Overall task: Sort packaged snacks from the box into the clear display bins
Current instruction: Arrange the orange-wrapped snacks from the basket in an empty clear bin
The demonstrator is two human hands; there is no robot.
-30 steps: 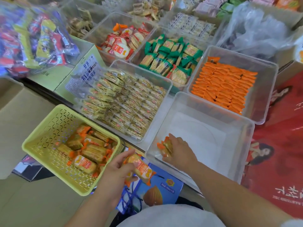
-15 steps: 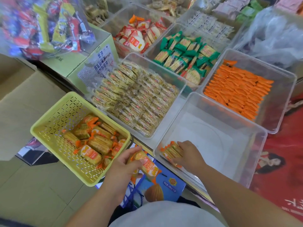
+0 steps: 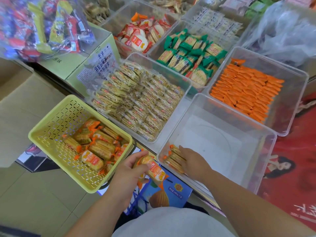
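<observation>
A yellow slotted basket (image 3: 51,127) at the lower left holds several orange-and-yellow snack packs (image 3: 95,147). My left hand (image 3: 124,177) is just right of the basket, closed around one such snack pack (image 3: 153,168) above a blue carton. An otherwise bare clear display bin (image 3: 222,103) stands in front of me. My right hand (image 3: 196,164) reaches into its near-left corner, fingers laid over a short row of the same packs (image 3: 173,157) standing on edge against the bin's wall.
Filled clear bins lie behind: pale yellow crackers (image 3: 142,103), green packs (image 3: 191,57), orange packs (image 3: 244,93), red-and-white packs (image 3: 142,38). A cardboard box (image 3: 17,108) and a candy bag (image 3: 42,26) are left, a blue carton (image 3: 171,194) near me, a red poster (image 3: 294,168) right.
My right hand has carried its packs down into the bin's near-left corner and set them against the wall. My left hand still grips its pack beside the basket.
</observation>
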